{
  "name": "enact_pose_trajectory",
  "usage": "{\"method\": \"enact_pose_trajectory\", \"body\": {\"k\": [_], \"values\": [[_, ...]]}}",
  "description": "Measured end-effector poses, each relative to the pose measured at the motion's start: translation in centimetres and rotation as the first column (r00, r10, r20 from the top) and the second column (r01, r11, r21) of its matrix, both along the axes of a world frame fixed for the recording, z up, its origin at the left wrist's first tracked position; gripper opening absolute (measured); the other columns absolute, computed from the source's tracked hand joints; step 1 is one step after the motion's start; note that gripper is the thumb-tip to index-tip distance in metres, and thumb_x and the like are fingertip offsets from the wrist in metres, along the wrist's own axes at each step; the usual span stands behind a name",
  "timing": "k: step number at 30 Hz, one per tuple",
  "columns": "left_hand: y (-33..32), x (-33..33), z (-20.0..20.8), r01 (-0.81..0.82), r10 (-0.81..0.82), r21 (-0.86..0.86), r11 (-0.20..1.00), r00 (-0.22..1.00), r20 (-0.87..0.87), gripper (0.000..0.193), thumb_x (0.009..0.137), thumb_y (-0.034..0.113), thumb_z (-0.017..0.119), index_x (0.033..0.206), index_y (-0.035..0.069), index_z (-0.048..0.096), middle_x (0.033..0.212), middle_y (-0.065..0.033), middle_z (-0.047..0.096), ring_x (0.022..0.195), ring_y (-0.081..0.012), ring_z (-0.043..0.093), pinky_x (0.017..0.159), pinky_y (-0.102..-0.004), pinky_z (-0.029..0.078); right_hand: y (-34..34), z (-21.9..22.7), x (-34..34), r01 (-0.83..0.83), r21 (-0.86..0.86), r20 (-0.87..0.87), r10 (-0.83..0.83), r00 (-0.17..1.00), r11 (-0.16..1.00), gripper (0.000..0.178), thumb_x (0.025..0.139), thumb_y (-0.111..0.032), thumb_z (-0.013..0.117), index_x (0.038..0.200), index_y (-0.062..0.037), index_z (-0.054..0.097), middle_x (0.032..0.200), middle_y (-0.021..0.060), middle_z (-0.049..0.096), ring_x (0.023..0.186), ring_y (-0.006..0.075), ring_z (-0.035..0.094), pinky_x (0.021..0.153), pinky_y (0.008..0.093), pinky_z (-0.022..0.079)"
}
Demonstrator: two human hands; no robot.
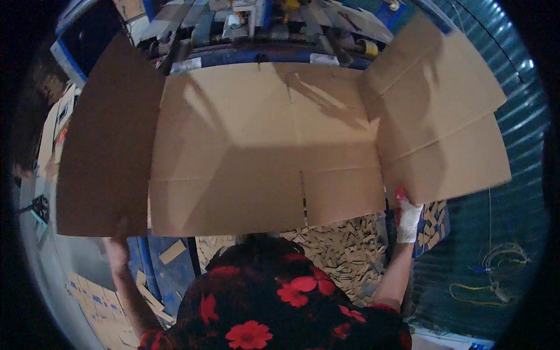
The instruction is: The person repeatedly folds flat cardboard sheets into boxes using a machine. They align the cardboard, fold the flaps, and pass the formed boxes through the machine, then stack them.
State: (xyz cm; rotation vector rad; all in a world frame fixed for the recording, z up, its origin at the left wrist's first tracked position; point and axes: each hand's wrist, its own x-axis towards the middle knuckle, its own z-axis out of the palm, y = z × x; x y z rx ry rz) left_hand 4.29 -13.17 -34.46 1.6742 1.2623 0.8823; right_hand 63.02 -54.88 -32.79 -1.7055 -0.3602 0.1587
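A large brown cardboard sheet [256,160], creased and slotted like an unfolded box, spreads before me. Its left panel is in shadow, while the right one angles up and outward. My left hand [119,248] grips the lower edge of the left panel, thumb in front and the other fingers hidden behind. At the lower edge near the right fold, my right hand [408,217], in a white glove with red at the fingertips, is closed on the sheet. Most of its fingers are out of sight.
A machine with rollers and a blue beam [251,56] stands beyond the sheet. Small cardboard scraps [344,248] cover the area below it. Corrugated metal wall [496,216] runs along the right, with a coil of wire [504,259]. Flat cardboard pieces [99,303] lie at lower left.
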Motion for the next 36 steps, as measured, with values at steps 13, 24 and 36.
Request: {"method": "enact_pose_trajectory", "body": {"k": [13,24,36], "values": [[-4.7,14.7,2.4,0.826,-0.104,0.283,0.488,0.377,-0.920,0.070,0.074,0.017,0.061,0.140,0.027,0.042,0.145,-0.0074,0.039,0.132,-0.0457,0.031,0.095,-0.0727,0.028,7.8,-2.0,-1.6,0.191,-0.631,0.774,0.627,0.092,0.752,0.025,0.073,-0.008,0.071,0.091,-0.0107,0.055,0.106,0.0101,0.064,0.097,0.0383,0.063,0.088,0.0546,0.047],[-3.2,15.6,2.0,0.683,-0.094,0.386,0.621,0.553,-0.828,0.065,0.076,0.023,0.065,0.138,0.023,0.047,0.145,-0.0106,0.041,0.131,-0.0443,0.035,0.104,-0.0622,0.026,9.8,0.9,-3.2,0.176,-0.762,0.648,0.728,0.226,0.623,0.026,0.083,-0.005,0.058,0.110,-0.0067,0.060,0.114,0.0127,0.063,0.111,0.0396,0.056,0.099,0.0520,0.039],[9.5,23.6,1.0,0.560,-0.096,0.443,0.700,0.688,-0.719,0.072,0.077,0.025,0.066,0.143,0.025,0.038,0.145,-0.0120,0.039,0.134,-0.0415,0.032,0.107,-0.0599,0.021,23.9,1.0,4.6,0.276,-0.790,0.609,0.752,0.251,0.547,0.064,0.063,0.001,0.064,0.124,-0.0155,0.055,0.126,0.0083,0.056,0.123,0.0332,0.048,0.104,0.0504,0.035]]}}
